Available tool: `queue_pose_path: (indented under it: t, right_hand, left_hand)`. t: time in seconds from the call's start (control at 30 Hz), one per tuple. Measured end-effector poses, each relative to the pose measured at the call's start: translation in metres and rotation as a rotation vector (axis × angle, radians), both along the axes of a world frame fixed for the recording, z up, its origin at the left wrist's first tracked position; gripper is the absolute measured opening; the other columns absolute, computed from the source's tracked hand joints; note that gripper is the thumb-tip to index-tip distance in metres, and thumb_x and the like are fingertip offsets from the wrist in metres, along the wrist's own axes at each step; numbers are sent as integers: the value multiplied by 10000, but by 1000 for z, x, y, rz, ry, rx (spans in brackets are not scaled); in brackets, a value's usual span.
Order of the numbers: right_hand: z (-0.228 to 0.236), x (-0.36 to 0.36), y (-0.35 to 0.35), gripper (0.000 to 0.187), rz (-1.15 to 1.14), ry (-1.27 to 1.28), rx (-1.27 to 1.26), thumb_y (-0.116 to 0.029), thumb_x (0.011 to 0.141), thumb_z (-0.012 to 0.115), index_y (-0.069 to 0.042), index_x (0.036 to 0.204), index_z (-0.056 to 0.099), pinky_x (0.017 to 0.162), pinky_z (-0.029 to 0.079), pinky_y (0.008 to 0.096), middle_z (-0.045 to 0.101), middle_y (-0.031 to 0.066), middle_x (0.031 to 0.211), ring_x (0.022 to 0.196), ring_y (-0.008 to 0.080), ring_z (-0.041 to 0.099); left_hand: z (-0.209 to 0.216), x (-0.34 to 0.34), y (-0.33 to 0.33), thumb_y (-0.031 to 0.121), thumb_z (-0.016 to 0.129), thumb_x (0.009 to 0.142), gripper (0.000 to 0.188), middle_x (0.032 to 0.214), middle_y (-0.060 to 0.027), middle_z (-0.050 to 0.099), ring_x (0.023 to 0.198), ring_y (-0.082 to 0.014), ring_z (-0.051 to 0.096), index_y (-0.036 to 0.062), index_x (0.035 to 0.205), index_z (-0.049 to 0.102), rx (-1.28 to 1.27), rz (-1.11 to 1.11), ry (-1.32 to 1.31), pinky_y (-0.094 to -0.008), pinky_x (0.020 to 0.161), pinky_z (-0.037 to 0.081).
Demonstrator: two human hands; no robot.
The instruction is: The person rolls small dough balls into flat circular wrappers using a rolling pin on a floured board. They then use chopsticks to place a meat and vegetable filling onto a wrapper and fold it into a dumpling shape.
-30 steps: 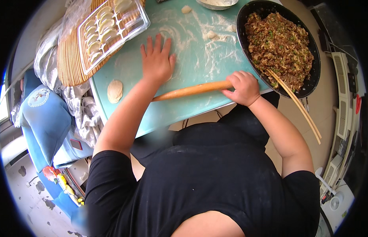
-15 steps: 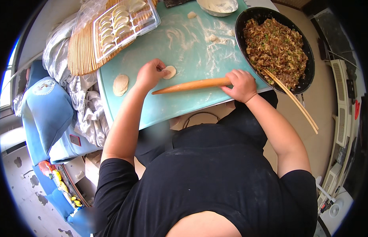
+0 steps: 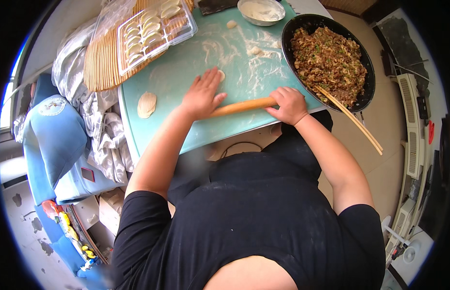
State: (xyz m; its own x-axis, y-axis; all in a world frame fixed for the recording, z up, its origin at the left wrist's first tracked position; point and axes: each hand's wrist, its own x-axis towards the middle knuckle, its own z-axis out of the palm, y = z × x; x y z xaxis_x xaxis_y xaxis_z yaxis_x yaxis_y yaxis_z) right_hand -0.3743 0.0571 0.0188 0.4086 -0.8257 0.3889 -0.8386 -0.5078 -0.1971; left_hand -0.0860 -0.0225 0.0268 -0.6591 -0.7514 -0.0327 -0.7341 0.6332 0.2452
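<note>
My left hand (image 3: 204,94) lies flat with its fingers stretched out, over the left part of a wooden rolling pin (image 3: 244,106). Its fingertips reach a small round dough wrapper (image 3: 222,75), which they mostly hide. At the pin's right end, my right hand (image 3: 288,104) is closed around the wood. The pin lies across the floured green mat (image 3: 162,133) near its front edge. To the left of my left hand, flat rolled dough wrappers (image 3: 147,105) lie overlapped on the mat.
A black pan (image 3: 372,72) of minced filling (image 3: 331,63) stands at the right, chopsticks (image 3: 355,123) jutting over its edge. At the far side sit a flour bowl (image 3: 261,21) and small dough pieces (image 3: 255,50). A divided tray of dumplings (image 3: 150,26) rests on a woven mat (image 3: 100,70).
My left hand has let go of the dough wrapper's edge, moved right and flattened out over it and the pin. My right hand keeps its grip on the rolling pin.
</note>
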Motion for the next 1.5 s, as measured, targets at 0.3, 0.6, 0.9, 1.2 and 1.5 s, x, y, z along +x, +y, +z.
queue_pose_path:
  t: [0.3, 0.6, 0.9, 1.2, 1.5]
  right_hand:
    - [25, 51, 9, 301, 119, -14, 285, -305, 743, 686, -114, 955, 592, 747, 461, 370, 565, 55, 966, 921, 232, 558]
    - [-4, 71, -59, 620, 39, 188, 287, -508, 898, 430, -123, 1382, 376, 1132, 148, 457, 249, 123, 1492, 1395, 304, 180]
    - [24, 89, -48, 554, 125, 315, 302, -432, 916, 433, -131, 1379, 388, 1130, 151, 458, 287, 89, 1482, 1390, 291, 203]
    - [19, 86, -10, 534, 194, 316, 246, -455, 923, 397, -137, 1350, 440, 1121, 167, 479, 300, 74, 1481, 1382, 272, 237]
    - [4, 76, -45, 570, 110, 287, 248, -462, 918, 410, -137, 1386, 386, 1122, 161, 483, 286, 86, 1486, 1392, 277, 205]
  left_hand:
    - [15, 38, 94, 396, 425, 938, 652, 1506, -179, 186, 1391, -335, 190, -10, 1416, 250, -66, 301, 39, -449, 1124, 168]
    - [2, 49, 14, 334, 392, 949, 525, 1441, -192, 326, 1344, -348, 288, -11, 1344, 377, -179, 358, -37, -460, 1070, 276]
    - [-12, 63, 39, 362, 429, 923, 581, 1442, -209, 314, 1344, -378, 278, -22, 1353, 362, -95, 400, 57, -486, 1085, 250]
    - [-6, 67, 86, 362, 419, 926, 564, 1457, -198, 296, 1366, -362, 241, -14, 1345, 381, -153, 363, -24, -487, 1098, 214]
    - [-3, 65, 58, 403, 386, 932, 600, 1481, -209, 233, 1381, -377, 185, -15, 1361, 360, -207, 449, -105, -482, 1117, 164]
